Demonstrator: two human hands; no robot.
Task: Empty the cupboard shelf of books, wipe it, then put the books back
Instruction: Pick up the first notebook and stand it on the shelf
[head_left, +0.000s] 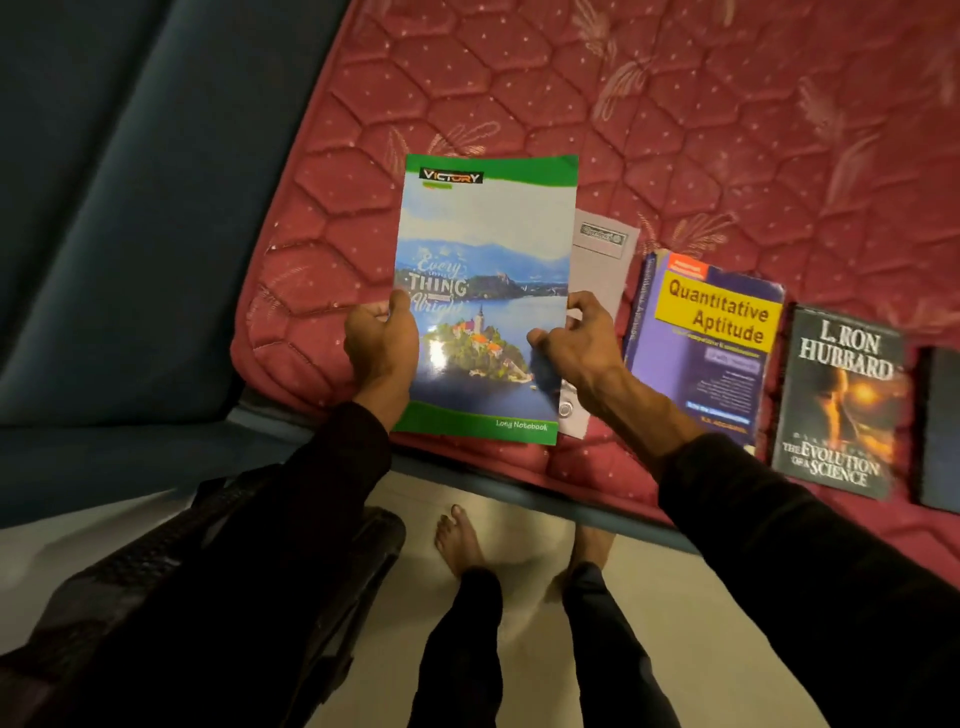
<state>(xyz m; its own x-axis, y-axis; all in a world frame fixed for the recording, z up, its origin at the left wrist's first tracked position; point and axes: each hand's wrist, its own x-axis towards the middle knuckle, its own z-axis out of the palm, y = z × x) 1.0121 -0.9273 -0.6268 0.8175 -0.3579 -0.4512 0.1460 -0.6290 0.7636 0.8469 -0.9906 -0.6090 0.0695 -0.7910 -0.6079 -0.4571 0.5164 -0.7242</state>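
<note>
Both hands' grip clamped on notebook (483, 306) side edges, left hand (382, 343), right hand (571, 343), bare mattress (675, 130) beyond

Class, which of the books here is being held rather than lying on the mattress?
The green-bordered Victory notebook, gripped by both hands; the Quantitative Aptitude book and Hubbard book lie flat.

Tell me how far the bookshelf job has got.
Done: Quantitative Aptitude, the Hubbard book and a pale file lie on the red mattress. In hand: left hand and right hand grip the Victory notebook. The cupboard is out of view, so wiping and reshelving cannot be judged.
</note>
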